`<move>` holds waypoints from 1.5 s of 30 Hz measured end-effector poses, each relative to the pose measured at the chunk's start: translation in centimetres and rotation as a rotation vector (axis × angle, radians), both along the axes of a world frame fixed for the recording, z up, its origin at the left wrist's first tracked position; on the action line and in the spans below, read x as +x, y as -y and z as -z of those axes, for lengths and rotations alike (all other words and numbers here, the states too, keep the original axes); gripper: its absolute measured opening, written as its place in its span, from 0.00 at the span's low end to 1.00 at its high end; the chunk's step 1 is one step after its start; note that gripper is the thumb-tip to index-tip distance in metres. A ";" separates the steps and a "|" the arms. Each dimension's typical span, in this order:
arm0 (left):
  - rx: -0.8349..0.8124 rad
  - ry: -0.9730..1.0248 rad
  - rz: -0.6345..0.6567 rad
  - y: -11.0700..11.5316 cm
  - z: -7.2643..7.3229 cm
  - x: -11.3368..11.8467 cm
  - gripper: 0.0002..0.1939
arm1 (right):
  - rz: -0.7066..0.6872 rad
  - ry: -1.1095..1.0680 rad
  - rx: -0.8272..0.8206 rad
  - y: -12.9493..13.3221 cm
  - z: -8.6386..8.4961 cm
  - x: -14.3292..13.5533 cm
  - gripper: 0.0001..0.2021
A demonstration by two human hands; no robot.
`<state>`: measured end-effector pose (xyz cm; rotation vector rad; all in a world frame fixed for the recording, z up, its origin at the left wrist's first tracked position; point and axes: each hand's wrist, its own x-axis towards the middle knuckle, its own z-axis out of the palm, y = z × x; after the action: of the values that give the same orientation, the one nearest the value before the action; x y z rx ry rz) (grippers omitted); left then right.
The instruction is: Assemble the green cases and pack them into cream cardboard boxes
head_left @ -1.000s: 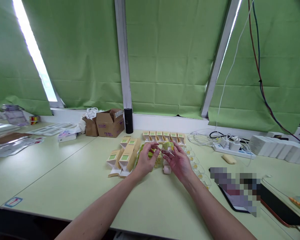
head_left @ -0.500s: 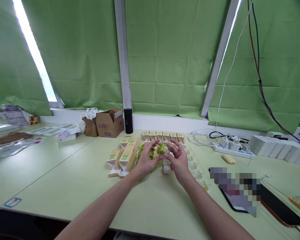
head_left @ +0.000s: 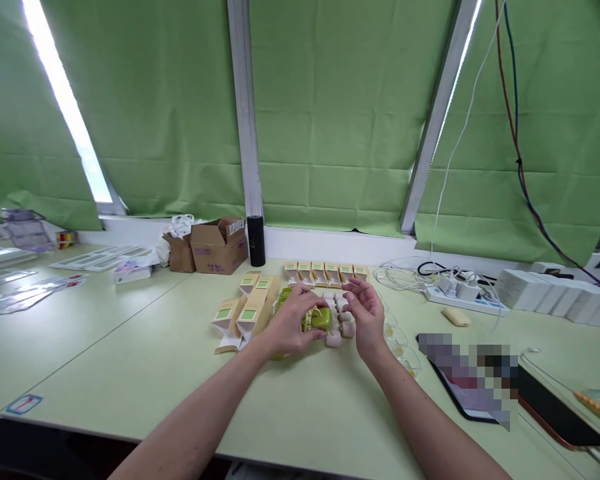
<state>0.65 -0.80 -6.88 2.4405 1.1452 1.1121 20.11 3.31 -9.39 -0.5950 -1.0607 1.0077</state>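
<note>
My left hand (head_left: 293, 325) is closed around a small glossy green block-shaped piece (head_left: 322, 319) with a pale cord-like part beside it; I cannot make out its exact kind. More green pieces (head_left: 283, 297) lie partly hidden behind that hand. To the right, my right hand (head_left: 369, 319) is raised with its fingers loosely bent and apart, and nothing shows in it. Between the hands stand rows of small whitish blocks (head_left: 334, 339). Clear plastic pieces with yellow spots (head_left: 399, 350) lie in a column just beyond my right hand.
Open cream cartons with green windows (head_left: 253, 313) stand left of my hands, and a row of similar cartons (head_left: 319, 273) is at the back. A cardboard box (head_left: 220, 247), black cylinder (head_left: 256, 241), power strip (head_left: 467, 301), white boxes (head_left: 555, 297) and phone (head_left: 563, 407) surround the area.
Both hands were at the green piece before. My right hand has come away from it to the right, while my left hand has lowered with the piece and turned palm down.
</note>
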 end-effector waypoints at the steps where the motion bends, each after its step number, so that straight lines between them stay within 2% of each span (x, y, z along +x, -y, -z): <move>1: -0.014 -0.071 0.022 0.2 -0.3 0.0 0.23 | 0.025 -0.007 -0.007 -0.2 0.0 0.1 0.21; 4: -0.067 -0.252 0.063 0.7 -1.0 0.3 0.21 | 0.057 -0.011 -0.019 -0.5 0.2 0.1 0.21; 8: -0.120 -0.410 0.043 1.1 -1.5 0.6 0.20 | 0.059 -0.008 -0.016 -0.4 0.2 -0.1 0.21; 17: -0.191 -0.485 0.014 1.5 -1.7 0.8 0.18 | 0.057 0.009 -0.024 -0.2 0.1 -0.1 0.20; 24: -0.220 -0.545 0.010 1.4 -1.2 0.8 0.23 | 0.037 0.016 -0.023 -0.3 0.3 -0.2 0.21; 32: -0.239 -0.500 -0.002 1.7 -1.6 0.3 0.28 | 0.031 0.033 -0.024 -0.2 0.4 -0.1 0.21; 36: -0.192 -0.329 -0.035 1.2 -2.2 -1.5 0.21 | 0.035 0.045 -0.018 -0.2 0.4 0.0 0.21; 38: -0.094 -0.280 -0.159 0.9 -2.7 -2.9 0.18 | 0.040 0.040 -0.022 -0.2 0.5 -0.1 0.21; 40: -0.040 -0.365 -0.401 0.9 -3.2 -4.3 0.18 | 0.043 0.036 -0.026 -0.2 0.5 -0.2 0.21; 43: -0.123 -0.603 -0.751 1.3 -3.8 -6.0 0.22 | 0.038 0.038 -0.028 -0.2 0.5 -0.3 0.22; 45: -0.192 -0.729 -0.886 1.7 -3.8 -6.6 0.24 | 0.031 0.044 -0.027 -0.2 0.5 -0.3 0.22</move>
<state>-5.99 -2.55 -3.03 2.2258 2.5519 0.1427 19.77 3.53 -9.92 -0.6562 -1.0747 0.9868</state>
